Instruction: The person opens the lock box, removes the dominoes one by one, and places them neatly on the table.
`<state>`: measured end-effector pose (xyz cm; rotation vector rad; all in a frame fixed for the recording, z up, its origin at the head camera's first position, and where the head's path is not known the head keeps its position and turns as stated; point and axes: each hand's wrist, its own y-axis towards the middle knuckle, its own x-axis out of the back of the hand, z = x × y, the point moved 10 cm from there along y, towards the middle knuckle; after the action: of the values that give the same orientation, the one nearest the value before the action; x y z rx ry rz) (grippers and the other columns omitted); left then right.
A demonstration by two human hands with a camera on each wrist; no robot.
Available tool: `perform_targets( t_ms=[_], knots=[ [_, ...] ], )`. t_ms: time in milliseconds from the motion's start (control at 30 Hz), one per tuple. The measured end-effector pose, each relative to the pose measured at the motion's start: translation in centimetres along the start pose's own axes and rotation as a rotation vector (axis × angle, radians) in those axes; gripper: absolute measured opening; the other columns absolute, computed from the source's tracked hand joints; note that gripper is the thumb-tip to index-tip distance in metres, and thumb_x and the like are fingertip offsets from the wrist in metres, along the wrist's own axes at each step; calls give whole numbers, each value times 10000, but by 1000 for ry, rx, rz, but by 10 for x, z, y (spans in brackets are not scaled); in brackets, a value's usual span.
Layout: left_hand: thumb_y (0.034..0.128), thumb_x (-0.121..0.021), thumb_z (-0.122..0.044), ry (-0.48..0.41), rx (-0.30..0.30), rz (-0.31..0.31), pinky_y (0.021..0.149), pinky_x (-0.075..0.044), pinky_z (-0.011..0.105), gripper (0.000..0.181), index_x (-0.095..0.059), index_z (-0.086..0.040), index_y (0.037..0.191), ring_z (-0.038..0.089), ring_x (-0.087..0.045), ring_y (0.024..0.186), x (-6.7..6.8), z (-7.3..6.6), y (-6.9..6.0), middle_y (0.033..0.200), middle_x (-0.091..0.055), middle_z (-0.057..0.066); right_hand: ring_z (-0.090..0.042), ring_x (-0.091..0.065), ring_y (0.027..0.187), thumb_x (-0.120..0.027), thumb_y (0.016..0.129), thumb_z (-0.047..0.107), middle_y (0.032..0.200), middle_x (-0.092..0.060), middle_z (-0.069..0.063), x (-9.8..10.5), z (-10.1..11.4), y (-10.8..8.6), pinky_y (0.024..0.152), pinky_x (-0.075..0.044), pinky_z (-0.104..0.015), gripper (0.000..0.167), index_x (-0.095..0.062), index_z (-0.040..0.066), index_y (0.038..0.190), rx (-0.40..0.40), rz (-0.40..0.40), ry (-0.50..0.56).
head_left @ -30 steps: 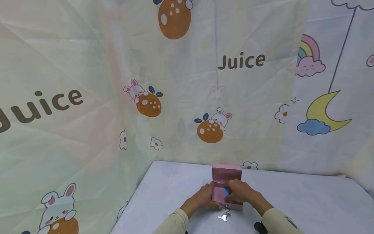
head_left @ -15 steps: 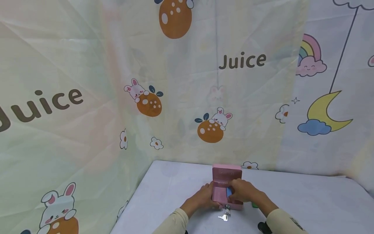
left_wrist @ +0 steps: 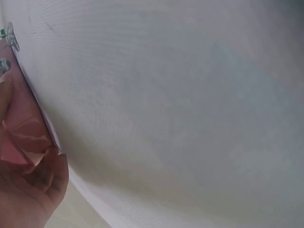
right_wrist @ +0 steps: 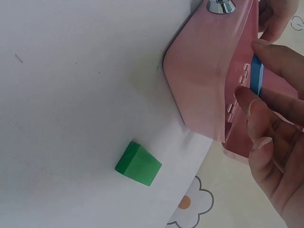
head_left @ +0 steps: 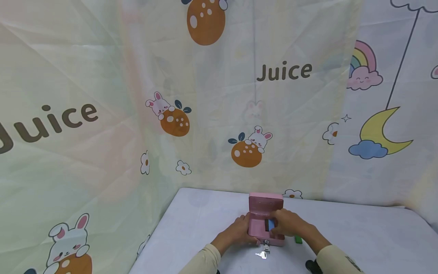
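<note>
R hand pinches blue block btwn thumb & fingers, at the mouth of pink box, twd its R side; can't tell if block touches box. L hand grips box's L side, thumb round nr front. Lid is up at the back. Keys are by front lock. Green block sits on bench, R of box, not touching it.
</note>
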<state>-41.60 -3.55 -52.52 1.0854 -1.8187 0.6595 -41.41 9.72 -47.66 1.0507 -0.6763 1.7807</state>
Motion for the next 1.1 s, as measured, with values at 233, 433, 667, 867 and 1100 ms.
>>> perform_targets(
  t_ms=[233, 433, 667, 867, 1100],
  knots=[
    [733, -884, -442, -2, 3, 4, 1021, -498, 387, 1013, -313, -216, 1538, 131, -530, 1114, 1, -3, 1, 1271, -573, 7, -170, -527, 741, -883, 726, 150, 763, -590, 45, 3, -4, -6, 690, -467, -371, 409, -725, 99, 1100, -41, 17, -4],
    [735, -879, -455, 5, 10, 1, 1033, -496, 407, 1014, -306, -235, 1542, 152, -534, 1142, 1, -1, 2, 1290, -569, 10, -177, -534, 775, -882, 735, 147, 805, -615, 34, 6, -9, -7, 745, -500, -398, 424, -710, 112, 1122, -68, 31, 9],
    [742, -874, -457, -15, 16, 5, 1048, -487, 423, 1003, -310, -240, 1543, 163, -527, 1158, -1, 0, 0, 1313, -567, 4, -171, -551, 786, -888, 732, 175, 811, -627, 42, 7, -16, -10, 768, -533, -403, 421, -702, 98, 1103, -81, 41, 0],
    [742, -874, -459, -6, 11, -4, 1039, -494, 425, 999, -318, -227, 1538, 169, -528, 1153, -1, 0, 1, 1312, -568, 14, -174, -554, 807, -890, 732, 189, 819, -627, 39, 9, -19, -12, 777, -534, -411, 441, -706, 85, 1120, -82, 37, -8],
    [730, -878, -469, 18, 15, -9, 1037, -492, 421, 1016, -319, -217, 1540, 170, -538, 1149, -1, 1, 1, 1298, -574, 22, -164, -546, 784, -877, 746, 204, 826, -627, 42, 11, -23, -16, 700, -515, -370, 464, -712, 95, 1166, -97, 45, -7]
  ],
)
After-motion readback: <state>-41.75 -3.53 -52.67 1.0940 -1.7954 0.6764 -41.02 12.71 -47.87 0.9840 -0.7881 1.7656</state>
